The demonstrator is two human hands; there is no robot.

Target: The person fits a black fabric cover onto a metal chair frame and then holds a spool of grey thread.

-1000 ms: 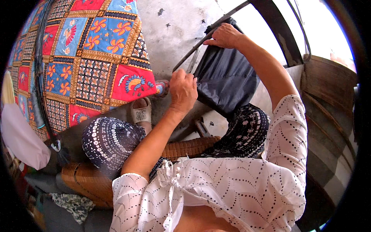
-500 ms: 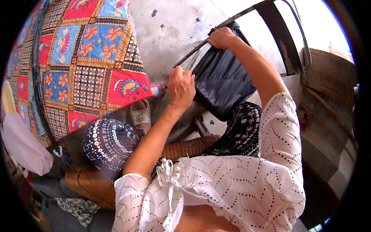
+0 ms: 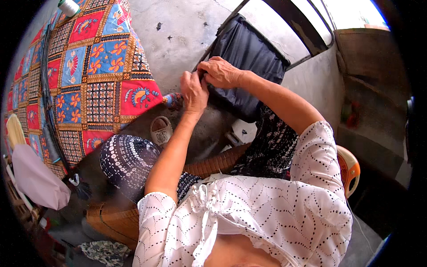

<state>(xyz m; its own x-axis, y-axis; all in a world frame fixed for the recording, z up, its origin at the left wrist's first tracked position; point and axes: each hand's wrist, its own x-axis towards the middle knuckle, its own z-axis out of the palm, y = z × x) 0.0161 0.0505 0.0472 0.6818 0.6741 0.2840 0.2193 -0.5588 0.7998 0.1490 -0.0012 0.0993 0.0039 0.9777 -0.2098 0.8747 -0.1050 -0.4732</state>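
Observation:
Black fabric (image 3: 251,58) is stretched over part of a metal-tube frame (image 3: 229,18), which looks like a chair frame with a dark band (image 3: 298,22) across its far end. At the fabric's left edge, my left hand (image 3: 194,93) has its fingers closed on the black material along the tube. My right hand (image 3: 221,74) pinches right beside it, the fingertips of both hands almost meeting. What lies between the fingertips is mostly hidden. The lower end of the fabric is close to my knee in dark patterned trousers (image 3: 273,147).
On the left stands a surface covered with a colourful patterned cloth (image 3: 106,75), bearing a thread spool (image 3: 68,6) and black cords (image 3: 46,84). My sandal (image 3: 161,130) is on the floor beside it. Below are woven wicker seating (image 3: 113,220) and an orange-and-cream object (image 3: 348,171).
My right hand has left the far part of the frame and come down to the left, beside my left hand. The view has shifted, bringing the thread spool and orange-and-cream object into sight.

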